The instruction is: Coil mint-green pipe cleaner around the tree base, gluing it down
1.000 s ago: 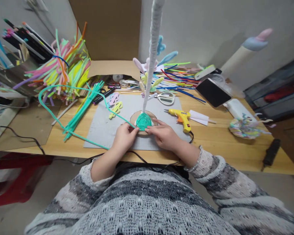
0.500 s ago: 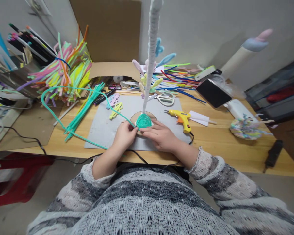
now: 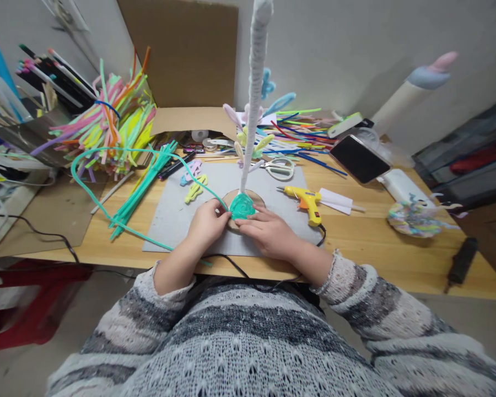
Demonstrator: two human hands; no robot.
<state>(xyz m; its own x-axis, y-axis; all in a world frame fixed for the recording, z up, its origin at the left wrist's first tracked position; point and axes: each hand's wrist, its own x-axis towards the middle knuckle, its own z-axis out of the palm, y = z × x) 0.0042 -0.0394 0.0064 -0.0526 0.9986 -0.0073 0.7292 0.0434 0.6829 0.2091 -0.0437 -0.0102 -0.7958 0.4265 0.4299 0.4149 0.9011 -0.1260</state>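
A green coil of pipe cleaner (image 3: 242, 207) lies on a round wooden base (image 3: 258, 197), at the foot of an upright white wrapped stem (image 3: 254, 82). My left hand (image 3: 208, 223) pinches the long green pipe cleaner (image 3: 86, 187) at the coil's left edge; its loose length loops out over the table to the left. My right hand (image 3: 270, 229) rests at the coil's lower right, its fingers stretched out and touching the edge. Pastel petal shapes in blue, pink and yellow show behind the stem.
On the grey mat (image 3: 169, 220) lie small pastel pieces (image 3: 196, 188) and scissors (image 3: 280, 168). A yellow glue gun (image 3: 308, 201) is to the right, its cord running along the front edge. Green pipe cleaners (image 3: 143, 190) lie left; a phone (image 3: 360, 158) is at the back right.
My left hand has shifted very slightly at the coil's left edge, still pinching the pipe cleaner. My right hand stays nearly in place. The view has moved a little.
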